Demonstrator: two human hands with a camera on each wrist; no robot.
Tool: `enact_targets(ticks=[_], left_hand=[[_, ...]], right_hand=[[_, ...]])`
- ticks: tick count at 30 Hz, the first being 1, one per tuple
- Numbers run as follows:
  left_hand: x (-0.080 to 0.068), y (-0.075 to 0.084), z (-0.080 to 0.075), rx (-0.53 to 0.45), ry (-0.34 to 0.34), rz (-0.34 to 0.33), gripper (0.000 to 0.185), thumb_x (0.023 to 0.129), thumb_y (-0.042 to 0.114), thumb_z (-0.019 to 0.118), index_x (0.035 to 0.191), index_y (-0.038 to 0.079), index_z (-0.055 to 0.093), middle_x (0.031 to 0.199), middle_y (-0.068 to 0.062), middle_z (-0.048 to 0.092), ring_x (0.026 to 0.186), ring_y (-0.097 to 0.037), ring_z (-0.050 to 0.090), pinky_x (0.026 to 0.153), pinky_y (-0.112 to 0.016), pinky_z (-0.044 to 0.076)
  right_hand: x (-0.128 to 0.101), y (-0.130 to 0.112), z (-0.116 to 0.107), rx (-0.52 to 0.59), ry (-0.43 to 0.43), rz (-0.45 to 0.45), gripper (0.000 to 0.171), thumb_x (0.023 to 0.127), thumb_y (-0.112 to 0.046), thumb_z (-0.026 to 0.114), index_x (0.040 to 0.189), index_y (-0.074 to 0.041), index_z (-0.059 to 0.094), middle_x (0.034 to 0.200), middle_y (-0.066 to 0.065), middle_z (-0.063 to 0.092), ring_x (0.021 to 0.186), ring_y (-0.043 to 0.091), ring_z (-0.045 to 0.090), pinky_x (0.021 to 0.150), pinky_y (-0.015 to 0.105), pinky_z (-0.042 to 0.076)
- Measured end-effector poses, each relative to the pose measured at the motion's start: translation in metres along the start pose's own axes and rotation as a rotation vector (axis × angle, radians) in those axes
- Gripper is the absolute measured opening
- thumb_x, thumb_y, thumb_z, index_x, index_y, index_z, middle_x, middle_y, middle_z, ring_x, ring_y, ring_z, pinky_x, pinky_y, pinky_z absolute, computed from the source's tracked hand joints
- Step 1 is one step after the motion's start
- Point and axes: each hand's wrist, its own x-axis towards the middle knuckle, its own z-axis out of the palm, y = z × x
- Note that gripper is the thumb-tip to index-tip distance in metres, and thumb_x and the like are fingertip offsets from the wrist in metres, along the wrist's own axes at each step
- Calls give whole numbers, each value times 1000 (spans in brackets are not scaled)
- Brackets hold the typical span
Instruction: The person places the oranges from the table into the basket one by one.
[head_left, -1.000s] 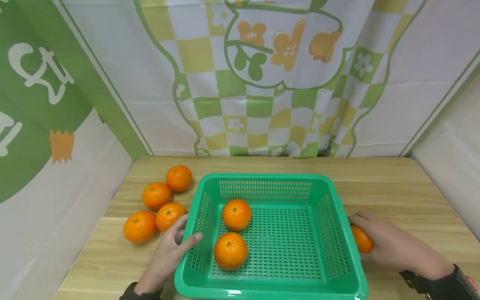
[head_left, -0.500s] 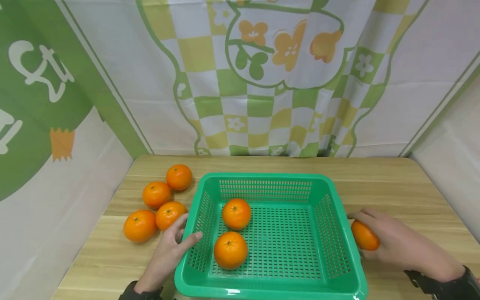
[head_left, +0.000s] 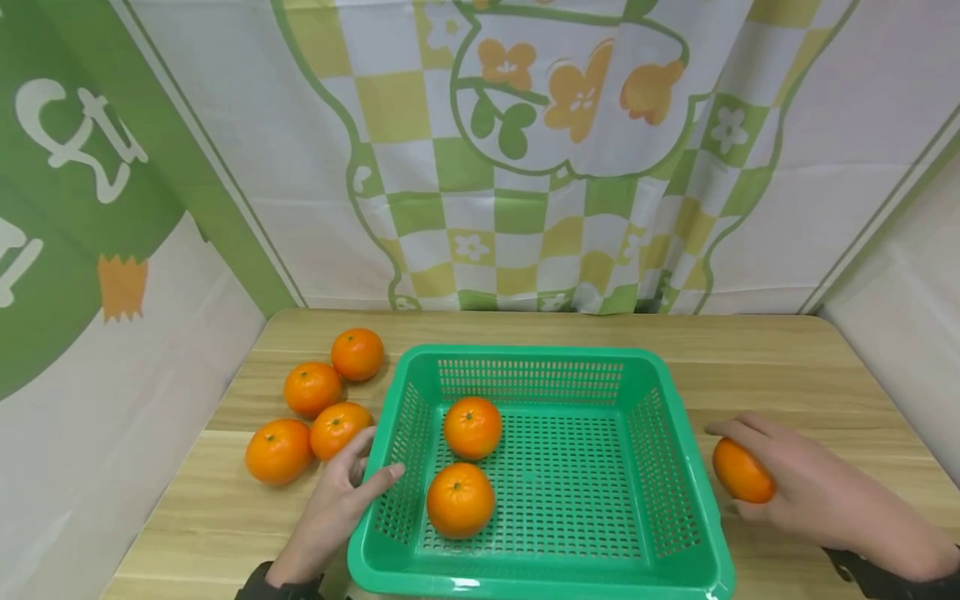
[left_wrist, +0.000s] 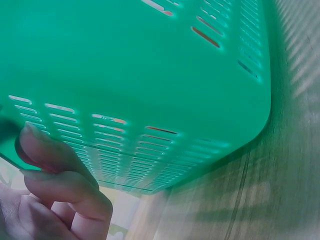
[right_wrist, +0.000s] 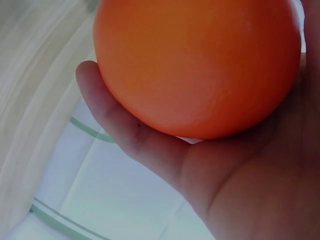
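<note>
A green perforated basket sits mid-table with two oranges inside, one at the back left and one nearer. My left hand grips the basket's left rim, thumb over the edge; the left wrist view shows the fingers curled against the basket wall. My right hand holds an orange just right of the basket, lifted off the table. In the right wrist view this orange fills the palm.
Several loose oranges lie on the wooden table left of the basket, among them one at the far end and one at the near left. Printed cloth walls close in the back and both sides.
My right hand has raised its orange and drawn it slightly right, away from the basket's side. The left hand and basket have stayed put.
</note>
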Motion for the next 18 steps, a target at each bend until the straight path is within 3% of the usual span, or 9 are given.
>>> enact_targets(ticks=[7, 18], left_hand=[[0, 0, 0, 13, 6, 1, 63, 107, 17, 59, 158, -1, 26, 122, -34, 71, 91, -36, 80, 76, -52, 67], [0, 0, -1, 20, 11, 6, 63, 106, 17, 59, 158, -1, 27, 121, -34, 71, 90, -35, 81, 74, -52, 67]], right_hand=[[-3, -1, -3, -30, 34, -16, 81, 58, -21, 98, 131, -11, 65, 121, 3, 68, 92, 9, 63, 70, 24, 57], [-4, -3, -8, -54, 75, -59, 80, 58, -22, 99, 130, -13, 65, 116, -1, 68, 85, 1, 60, 65, 22, 56]])
